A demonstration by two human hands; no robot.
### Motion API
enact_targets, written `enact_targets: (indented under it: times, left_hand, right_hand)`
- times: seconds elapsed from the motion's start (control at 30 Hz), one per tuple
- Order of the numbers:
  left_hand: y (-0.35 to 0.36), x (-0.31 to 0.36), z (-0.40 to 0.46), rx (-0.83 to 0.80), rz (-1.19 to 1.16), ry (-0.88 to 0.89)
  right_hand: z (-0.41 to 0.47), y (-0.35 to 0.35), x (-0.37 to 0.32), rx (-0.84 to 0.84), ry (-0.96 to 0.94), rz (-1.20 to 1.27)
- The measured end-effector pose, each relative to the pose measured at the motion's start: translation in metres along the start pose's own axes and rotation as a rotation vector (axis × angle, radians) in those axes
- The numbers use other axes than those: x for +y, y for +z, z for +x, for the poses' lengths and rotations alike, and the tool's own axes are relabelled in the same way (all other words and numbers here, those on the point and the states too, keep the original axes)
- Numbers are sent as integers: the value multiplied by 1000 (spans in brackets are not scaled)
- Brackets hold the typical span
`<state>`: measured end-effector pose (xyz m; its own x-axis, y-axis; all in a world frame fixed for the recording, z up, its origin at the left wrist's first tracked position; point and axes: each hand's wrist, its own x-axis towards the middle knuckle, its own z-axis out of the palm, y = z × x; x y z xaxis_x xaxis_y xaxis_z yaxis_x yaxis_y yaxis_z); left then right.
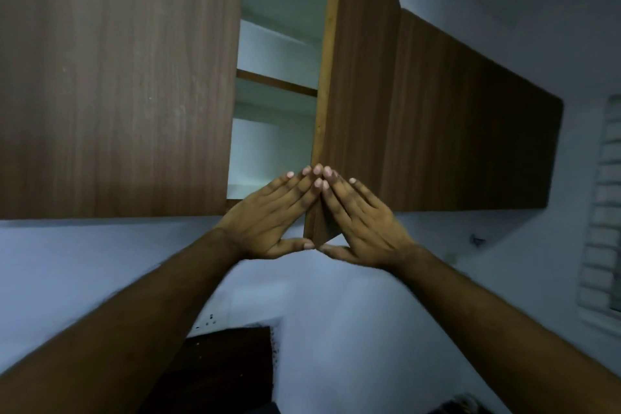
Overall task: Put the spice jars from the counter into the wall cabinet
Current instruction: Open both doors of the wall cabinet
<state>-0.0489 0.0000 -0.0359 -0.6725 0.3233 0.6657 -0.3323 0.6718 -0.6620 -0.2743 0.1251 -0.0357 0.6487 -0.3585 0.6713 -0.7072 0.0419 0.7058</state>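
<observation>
The wall cabinet (pixel 275 111) is seen from below, with its door (pixel 356 94) swung partly open and shown almost edge-on; both hands are raised to the lower part of that door. The left hand (pixel 272 222) is laid flat with its fingers (pixel 302 185) straight and together, slanting up toward the door's front edge; the right hand (pixel 363 222) is held likewise, its fingers (pixel 339 188) straight and spread against the brown face of the door. Nothing is gripped by either hand; the fingertips of the two hands are brought together at the door's edge, and the two thumbs nearly meet below, so that the door's bottom corner is framed between them. Just above and left of the fingers the pale inside of the cabinet is exposed; two white shelves (pixel 279 94) can be made out there, one above the other. A closed brown door (pixel 117 77) is seen to the left of the fingers, and another closed one (pixel 470 128) to the right. The spice jars cannot be found in this view. Below the wrists a pale wall (pixel 336 329) is seen; a window (pixel 601 212) is placed far to the right.
</observation>
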Motion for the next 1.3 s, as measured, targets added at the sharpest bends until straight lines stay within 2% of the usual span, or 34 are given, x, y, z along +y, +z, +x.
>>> enact_targets:
  times: [0.1, 0.23, 0.33, 0.43, 0.67, 0.93, 1.1, 1.3]
  left_hand:
    - [1, 17, 8, 22, -16, -51]
    - [3, 44, 24, 44, -33, -127]
    - [-4, 67, 48, 25, -10, -106]
    - [-13, 94, 74, 26, -8, -90]
    - [-15, 145, 128, -20, -31, -76]
    - [0, 186, 194, -126, -47, 19]
    - [12, 208, 231, -209, -31, 123]
    - [38, 242, 263, -262, -56, 79]
  right_hand:
    - [-16, -35, 36, -93, -83, -41]
    - [-12, -85, 82, -170, 61, -175]
    - [1, -108, 94, -251, -10, -199]
    - [4, -123, 97, -257, -35, -206]
    - [-43, -158, 123, -365, 30, -213]
    - [-108, -190, 164, -502, 147, -262]
    - [-146, -205, 186, -622, 227, -330]
    - [-190, -205, 194, -852, 222, -408]
